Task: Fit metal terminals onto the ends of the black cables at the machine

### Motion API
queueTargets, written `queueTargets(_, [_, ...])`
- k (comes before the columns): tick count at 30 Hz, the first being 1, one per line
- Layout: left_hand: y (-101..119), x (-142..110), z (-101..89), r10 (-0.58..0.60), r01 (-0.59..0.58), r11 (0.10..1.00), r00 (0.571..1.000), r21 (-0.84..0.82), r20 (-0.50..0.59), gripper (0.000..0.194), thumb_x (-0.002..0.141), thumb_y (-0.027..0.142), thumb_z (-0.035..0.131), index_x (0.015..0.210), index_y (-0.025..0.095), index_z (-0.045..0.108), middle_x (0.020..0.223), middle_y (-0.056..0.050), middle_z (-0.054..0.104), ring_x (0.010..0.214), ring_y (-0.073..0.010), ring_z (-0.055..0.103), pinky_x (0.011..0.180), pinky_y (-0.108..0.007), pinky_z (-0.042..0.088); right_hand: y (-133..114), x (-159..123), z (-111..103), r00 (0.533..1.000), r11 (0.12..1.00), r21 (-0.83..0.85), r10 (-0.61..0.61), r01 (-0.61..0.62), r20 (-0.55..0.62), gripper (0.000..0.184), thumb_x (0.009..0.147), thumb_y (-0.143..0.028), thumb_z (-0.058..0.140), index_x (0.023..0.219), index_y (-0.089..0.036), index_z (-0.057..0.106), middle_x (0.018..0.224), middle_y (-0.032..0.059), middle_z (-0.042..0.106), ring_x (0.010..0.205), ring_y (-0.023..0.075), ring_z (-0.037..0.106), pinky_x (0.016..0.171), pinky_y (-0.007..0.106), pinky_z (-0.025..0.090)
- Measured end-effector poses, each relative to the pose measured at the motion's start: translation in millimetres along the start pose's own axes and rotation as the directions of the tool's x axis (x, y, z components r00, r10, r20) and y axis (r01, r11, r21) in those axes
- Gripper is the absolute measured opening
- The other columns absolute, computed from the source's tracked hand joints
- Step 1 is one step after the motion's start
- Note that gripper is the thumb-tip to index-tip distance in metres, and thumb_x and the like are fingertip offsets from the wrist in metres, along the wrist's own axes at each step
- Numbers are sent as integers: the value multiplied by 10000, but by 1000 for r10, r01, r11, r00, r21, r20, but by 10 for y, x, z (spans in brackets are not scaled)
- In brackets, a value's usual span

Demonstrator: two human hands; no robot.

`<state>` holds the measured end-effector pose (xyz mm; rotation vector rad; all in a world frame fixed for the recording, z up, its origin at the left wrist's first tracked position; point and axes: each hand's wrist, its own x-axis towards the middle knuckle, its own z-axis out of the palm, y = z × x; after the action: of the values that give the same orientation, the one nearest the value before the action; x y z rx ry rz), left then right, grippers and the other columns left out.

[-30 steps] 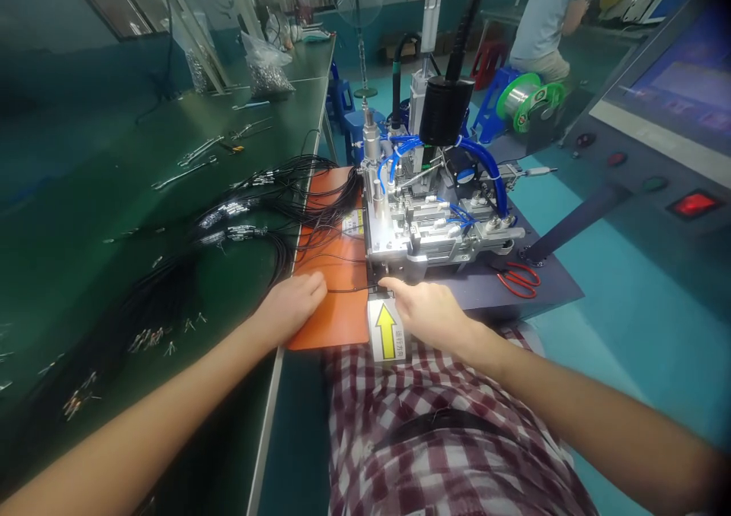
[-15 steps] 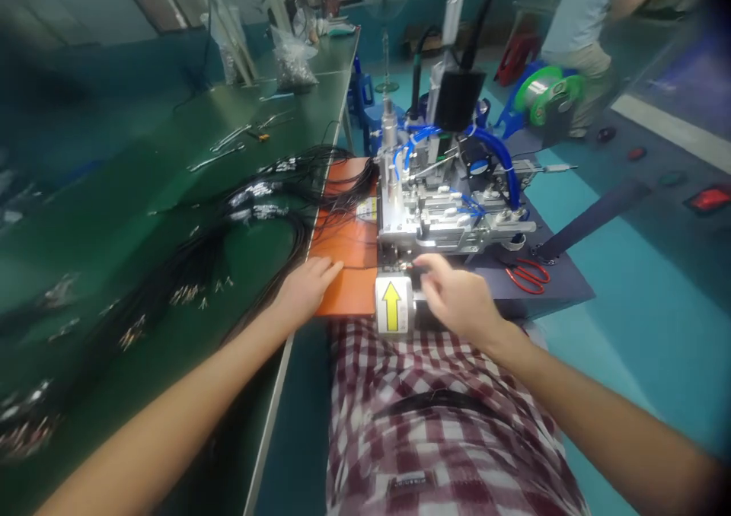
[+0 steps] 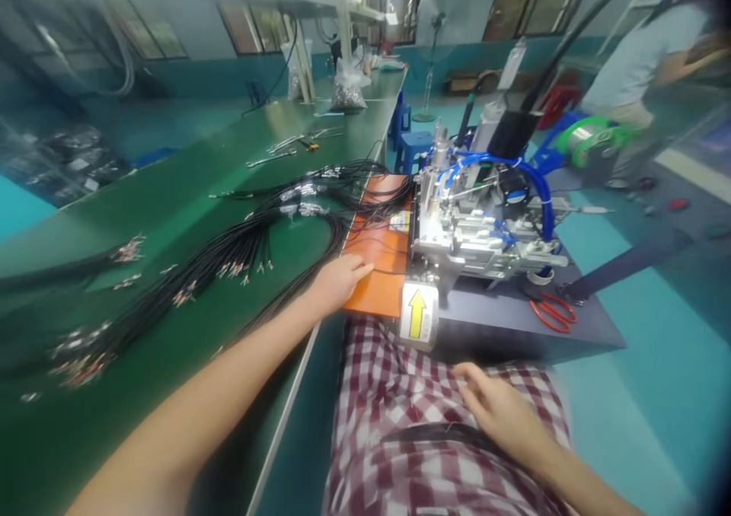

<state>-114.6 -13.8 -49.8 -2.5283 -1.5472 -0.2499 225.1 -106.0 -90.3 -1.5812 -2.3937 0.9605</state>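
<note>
My left hand (image 3: pixel 340 280) rests at the left side of an orange board (image 3: pixel 374 299), its fingers closed on a thin black cable (image 3: pixel 389 273). From the fingertips the cable runs right to the front of a metal bench machine (image 3: pixel 457 242) with blue air hoses. Over the checked cloth on my lap hovers my right hand (image 3: pixel 502 409), slightly blurred, fingers apart and holding nothing. Between the hands, at the machine's front edge, sits a white label with a yellow arrow (image 3: pixel 417 314).
Bundles of black cables (image 3: pixel 211 257) with bare coloured ends lie on the green table (image 3: pixel 188 196). Red-handled scissors (image 3: pixel 553 313) lie on the machine's base. A green wire spool (image 3: pixel 594 139) stands behind it. A person (image 3: pixel 633 74) is at the back right, near blue stools (image 3: pixel 412 147).
My right hand has left the machine's front and come down toward my lap, its fingers opening. The left hand stays at the cable on the orange board. My view has tilted up and turned left.
</note>
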Motion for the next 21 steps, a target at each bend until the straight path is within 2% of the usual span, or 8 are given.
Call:
queueTargets(3, [-77,45,8,26,-26,1000,999,-13,-25,341,920,106,421,1203,171,599,1093,-90,625,1001,-200,592,892,-365,504,62,-35,21,999,999,8,35,-35,-5,274,919,-275,351,1009,-218,603,657,2,678,606,201,636,591,286,405])
queueTargets(5, [-161,165,28,30,-31,999,999,-26,-27,284,935,221,495,1203,177,579,1170,-85,603,1022,-212,596,882,-394,518,112,-68,42,998,998,32,54,-53,-19,264,913,-280,365,986,-230,613,663,-2,680,621,199,643,605,281,419])
queueTargets(7, [-247,341,64,16,-17,999,1000,-39,-24,318,918,333,552,1194,176,564,1212,-93,583,1018,-211,602,858,-419,530,135,-91,53,997,997,52,65,-63,-34,251,904,-283,381,969,-238,620,658,-8,675,627,196,643,611,274,427])
queueTargets(11, [-345,662,139,-46,45,997,998,-55,-31,332,915,340,557,1200,172,558,1216,-96,580,1022,-213,601,858,-425,530,84,-104,13,996,993,90,76,-72,-40,241,896,-297,394,947,-243,624,636,-14,663,607,192,629,596,269,421])
queueTargets(14, [-300,755,119,-84,82,995,996,-55,-34,336,911,349,563,1196,172,560,1212,-93,582,1024,-212,600,860,-428,529,6,-116,-44,998,994,92,56,-53,-37,264,916,-314,367,945,-245,621,633,-12,661,596,193,621,588,274,417])
queueTargets(17, [-100,651,20,-126,125,991,992,-50,-26,337,921,321,544,1222,169,544,1225,-103,575,1019,-216,604,851,-423,532,-59,-141,-71,999,995,100,2,2,-46,279,927,-348,366,913,-254,628,603,-8,649,560,194,615,562,274,429])
queueTargets(18, [3,553,-23,-146,145,988,989,-48,-25,337,940,249,485,1264,165,521,1262,-137,555,1014,-227,609,837,-410,533,-68,-150,-67,998,993,113,-24,30,-50,277,925,-366,377,900,-261,632,597,-6,650,553,196,618,553,273,439])
queueTargets(21, [359,61,-176,-170,170,984,985,-57,9,390,919,131,384,1283,178,517,1294,-161,537,1017,-230,611,821,-360,520,-33,-170,-15,994,982,158,-93,102,-65,270,909,-427,419,858,-289,645,596,5,663,546,204,634,524,266,465])
